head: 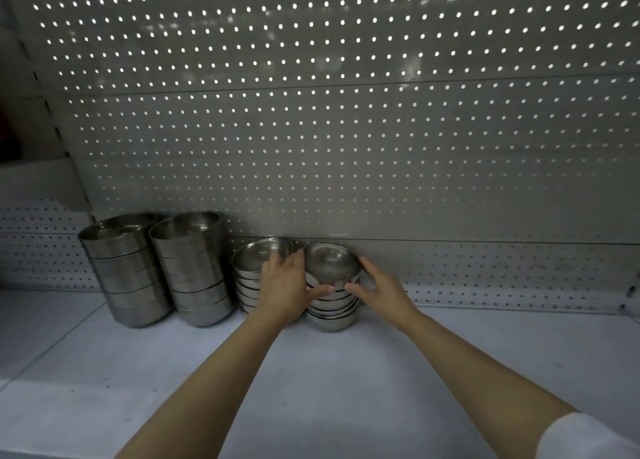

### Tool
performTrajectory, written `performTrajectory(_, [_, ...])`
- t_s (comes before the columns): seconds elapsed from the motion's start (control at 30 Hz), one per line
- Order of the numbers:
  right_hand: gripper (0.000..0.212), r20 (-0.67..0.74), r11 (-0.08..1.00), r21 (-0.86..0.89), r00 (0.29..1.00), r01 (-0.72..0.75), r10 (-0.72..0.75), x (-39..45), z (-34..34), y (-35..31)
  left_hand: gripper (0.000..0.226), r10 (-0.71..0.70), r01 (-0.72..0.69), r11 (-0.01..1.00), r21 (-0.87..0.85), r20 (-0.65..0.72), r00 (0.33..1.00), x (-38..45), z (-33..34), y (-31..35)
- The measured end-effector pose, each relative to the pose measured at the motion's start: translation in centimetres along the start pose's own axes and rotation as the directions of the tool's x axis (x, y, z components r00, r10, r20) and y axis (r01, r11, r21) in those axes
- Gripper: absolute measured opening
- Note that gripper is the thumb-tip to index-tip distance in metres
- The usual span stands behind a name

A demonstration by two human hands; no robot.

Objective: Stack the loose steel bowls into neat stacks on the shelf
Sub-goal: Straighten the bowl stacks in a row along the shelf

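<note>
- Head view looks down a person's two bare forearms to a white shelf (pixel 450 354) backed by a grey perforated panel (pixel 346 129).
- Four stacks of steel bowls line the back of the shelf, against the panel.
- Landmark: the rightmost stack (pixel 333 306), made of small shallow bowls.
- Just beside it on its left stands a second small-bowl stack (pixel 246 285), about the same height.
- Further left of the landmark stand two taller stacks of larger, deeper bowls: the inner tall stack (pixel 195 271) and the outer tall stack (pixel 126 275), both leaning slightly.
- The left hand (pixel 284 285) cups the landmark stack's left side, thumb across its front below the top bowl (pixel 332 263).
- The right hand (pixel 379 285) cups its right side; each hand's grip curls round the stack, steadying or straightening it.
- The top bowl sits tilted toward the camera, not fully nested.
- Progress, as a judgement: nearly done. No loose bowls show on the shelf; what seems left is seating the top bowl and squaring the stack.
</note>
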State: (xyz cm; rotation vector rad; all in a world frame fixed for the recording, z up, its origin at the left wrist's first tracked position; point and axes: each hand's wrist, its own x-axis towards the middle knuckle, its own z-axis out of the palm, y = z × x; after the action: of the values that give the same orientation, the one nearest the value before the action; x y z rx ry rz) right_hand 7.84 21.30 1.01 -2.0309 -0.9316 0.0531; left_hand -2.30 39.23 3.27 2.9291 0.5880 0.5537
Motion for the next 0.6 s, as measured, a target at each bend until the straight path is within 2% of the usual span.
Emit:
performTrajectory(0.13, [0.065,-0.010,1.000,0.015,1.000,0.013,-0.013,0.1,0.0,0.1,0.099,0.009,-0.008,0.997,0.080,-0.007,1.000,-0.2,0.4,0.3])
performTrajectory(0.37, [0.060,-0.002,0.998,0.047,0.999,0.032,-0.032,0.4,0.0,-0.1,0.110,0.008,-0.008,0.998,0.068,0.002,1.000,-0.2,1.4,0.6])
performTrajectory(0.6, [0.060,-0.012,0.999,0.032,0.999,0.039,-0.039,0.4,0.2,0.0,0.109,0.007,-0.007,0.997,0.079,0.007,1.000,0.1,1.3,0.7])
